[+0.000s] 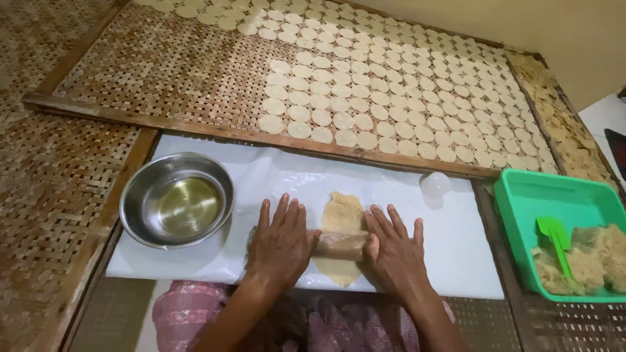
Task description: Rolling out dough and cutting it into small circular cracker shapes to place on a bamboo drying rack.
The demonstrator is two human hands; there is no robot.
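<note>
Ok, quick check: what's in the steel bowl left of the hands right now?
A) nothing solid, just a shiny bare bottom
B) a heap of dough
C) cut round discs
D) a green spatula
A: the steel bowl shows only its shiny bare bottom, while the dough lies flattened under the roller between both hands.

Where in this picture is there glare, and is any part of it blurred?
Head view: glare sits on the round steel bowl and on the glossy white sheet near it; the flat pale dough under both hands is sharp, while the green plastic tub at the right edge looks slightly soft.
</note>
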